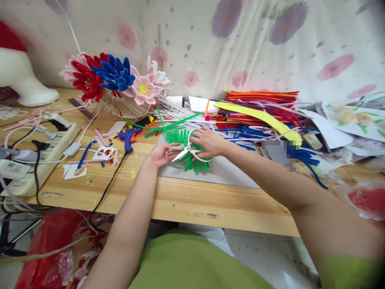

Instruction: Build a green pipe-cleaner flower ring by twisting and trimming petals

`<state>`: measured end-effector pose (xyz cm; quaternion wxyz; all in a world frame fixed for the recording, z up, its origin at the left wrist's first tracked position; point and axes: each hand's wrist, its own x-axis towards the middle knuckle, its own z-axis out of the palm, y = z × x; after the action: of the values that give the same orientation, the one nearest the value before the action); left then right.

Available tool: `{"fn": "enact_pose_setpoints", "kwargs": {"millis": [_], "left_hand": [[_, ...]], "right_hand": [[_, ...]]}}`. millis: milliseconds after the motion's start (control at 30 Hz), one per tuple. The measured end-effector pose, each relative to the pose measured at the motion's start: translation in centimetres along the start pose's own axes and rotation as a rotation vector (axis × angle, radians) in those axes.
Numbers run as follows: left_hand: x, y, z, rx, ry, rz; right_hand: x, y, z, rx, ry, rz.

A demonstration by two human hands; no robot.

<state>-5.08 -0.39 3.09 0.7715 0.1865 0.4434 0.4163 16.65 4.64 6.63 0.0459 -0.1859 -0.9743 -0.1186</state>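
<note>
My right hand (207, 141) grips a pair of white-handled scissors (187, 149); their blades point left. Close to the blade tips is my left hand (162, 155), palm turned up, with thumb and fingers drawn together at their tips. Whatever lies between those fingertips is too small to make out. Short green pipe cleaner pieces (196, 165) fan out on a grey cutting mat (224, 173), below and behind the scissors. Longer green pipe cleaners (180, 123) cross each other just beyond my hands.
A purple glue gun (128, 138) lies left of my hands, its cord running to the table edge. Further left is a power strip (60, 140). Fuzzy flowers (117, 74) stand behind. Bundles of coloured pipe cleaners (261, 98) are heaped at the back right.
</note>
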Motion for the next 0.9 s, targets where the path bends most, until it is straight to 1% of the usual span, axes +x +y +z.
{"fn": "enact_pose_setpoints", "kwargs": {"millis": [133,333,467,567,600,667,733,767,833,900], "left_hand": [[0.0,0.0,0.2,-0.026,0.021,-0.004],[0.3,-0.2,0.1,-0.023,0.000,0.011],[0.3,-0.3,-0.1,-0.034,-0.037,0.007],[0.4,-0.3,-0.3,-0.045,-0.064,-0.007],[0.5,-0.3,-0.3,-0.044,-0.073,-0.011],[0.6,-0.3,-0.4,-0.039,-0.077,-0.012],[0.6,-0.4,-0.4,-0.027,-0.071,-0.007],[0.6,-0.4,-0.4,-0.017,-0.068,0.004],[0.3,-0.4,-0.3,0.014,-0.067,0.036],[0.0,-0.6,0.0,0.056,-0.054,0.097]], "right_hand": [[-0.1,-0.1,0.3,-0.018,0.019,0.036],[-0.2,0.0,0.3,0.001,0.019,0.038],[-0.2,0.2,0.7,0.042,0.010,0.038],[-0.4,0.0,1.0,0.087,-0.028,0.083],[-0.5,-0.1,1.0,0.104,-0.027,0.100],[-0.8,-0.3,0.8,0.136,0.015,0.141],[-1.3,-0.3,0.4,0.158,0.078,0.234],[-1.7,-0.1,0.2,0.159,0.097,0.315],[-2.8,0.6,-0.3,0.132,0.091,0.542],[-4.5,1.5,-0.5,0.079,0.036,0.806]]}}
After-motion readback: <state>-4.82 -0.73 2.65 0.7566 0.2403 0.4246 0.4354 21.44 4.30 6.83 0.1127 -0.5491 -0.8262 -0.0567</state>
